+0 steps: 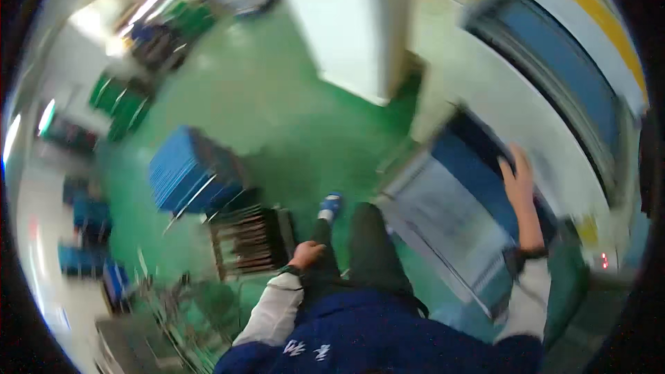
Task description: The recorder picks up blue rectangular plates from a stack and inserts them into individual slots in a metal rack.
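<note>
My right hand point(519, 179) reaches forward over a dark blue flat panel or tray point(478, 173) with a pale grey sheet-like area point(450, 218), at my right side. Its fingers are apart and nothing shows in them. Whether the fingertips rest on the panel or hover just above it I cannot tell. My left hand point(307, 255) hangs low beside my left thigh, away from the panel. Motion blur smears its fingers, and no object is visible in it.
Left of me stands a stack of blue crates point(194, 170), beside a rack of brown slatted pieces point(248, 241). A white pillar point(346, 21) rises ahead. A pale machine with a blue window point(554, 55) stands at the right. Green crates point(121, 104) are farther left.
</note>
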{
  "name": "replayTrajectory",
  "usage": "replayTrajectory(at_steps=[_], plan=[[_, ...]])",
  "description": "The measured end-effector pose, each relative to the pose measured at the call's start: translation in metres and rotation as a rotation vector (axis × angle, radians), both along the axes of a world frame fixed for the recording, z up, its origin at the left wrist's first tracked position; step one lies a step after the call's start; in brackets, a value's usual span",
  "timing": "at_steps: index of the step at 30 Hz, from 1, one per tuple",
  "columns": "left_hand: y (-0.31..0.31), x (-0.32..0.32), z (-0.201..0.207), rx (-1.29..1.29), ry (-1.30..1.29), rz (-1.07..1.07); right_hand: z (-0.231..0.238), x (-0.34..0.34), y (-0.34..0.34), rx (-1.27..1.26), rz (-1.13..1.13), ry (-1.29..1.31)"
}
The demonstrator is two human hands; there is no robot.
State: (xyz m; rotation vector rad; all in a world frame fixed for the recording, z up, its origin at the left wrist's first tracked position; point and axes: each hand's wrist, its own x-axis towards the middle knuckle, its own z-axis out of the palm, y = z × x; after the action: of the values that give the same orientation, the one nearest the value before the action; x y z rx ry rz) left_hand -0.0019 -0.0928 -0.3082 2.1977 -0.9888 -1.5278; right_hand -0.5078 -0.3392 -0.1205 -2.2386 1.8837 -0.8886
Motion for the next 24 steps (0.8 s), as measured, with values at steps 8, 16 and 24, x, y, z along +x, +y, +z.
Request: replayTrajectory(at_steps=[8,16,24], plan=[[0.029,0.026,-0.057,-0.116,-0.068,0.137,-0.107,-0.024,0.071,0.179,-0.186,0.464],[0.027,0.028,-0.069,-0.064,0.008,0.127,-0.053,0.022,0.095,0.318,-0.246,0.429],[0.028,0.034,-0.064,-0.102,0.020,0.044,-0.112,-0.030,0.046,0.358,-0.128,0.352]])
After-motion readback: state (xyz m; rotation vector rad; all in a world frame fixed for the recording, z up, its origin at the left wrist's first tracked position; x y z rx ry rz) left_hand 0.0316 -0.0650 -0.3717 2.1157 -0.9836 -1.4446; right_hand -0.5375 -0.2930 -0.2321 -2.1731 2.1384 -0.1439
